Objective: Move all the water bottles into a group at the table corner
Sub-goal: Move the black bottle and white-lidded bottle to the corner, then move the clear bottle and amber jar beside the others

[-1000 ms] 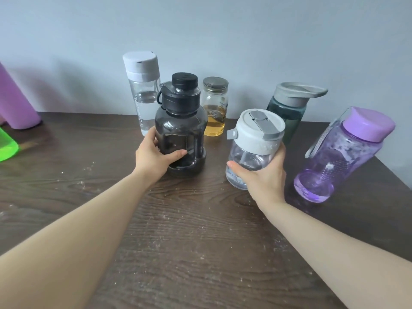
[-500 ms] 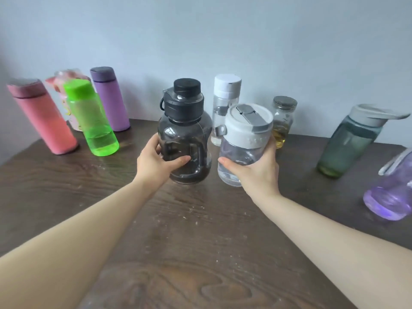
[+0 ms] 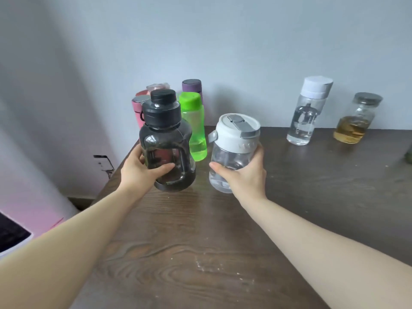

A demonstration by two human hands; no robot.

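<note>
Jug [image 3: 167, 150] left of cup [image 3: 234, 152]; bottle cluster [image 3: 192, 121] behind jug at table [image 3: 200, 241] corner; two bottles [image 3: 307, 112] far right.

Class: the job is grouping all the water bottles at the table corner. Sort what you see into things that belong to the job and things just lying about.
Belongs to the job:
- black bottle, in left hand
- white-lidded cup, in right hand
- green bottle
- purple bottle
- pink bottle
- tall clear bottle
- glass jar

Lying about:
- dark screen

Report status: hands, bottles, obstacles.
Left hand grips black bottle. Right hand grips white-lidded bottle. Green bottle fronts corner group.
</note>
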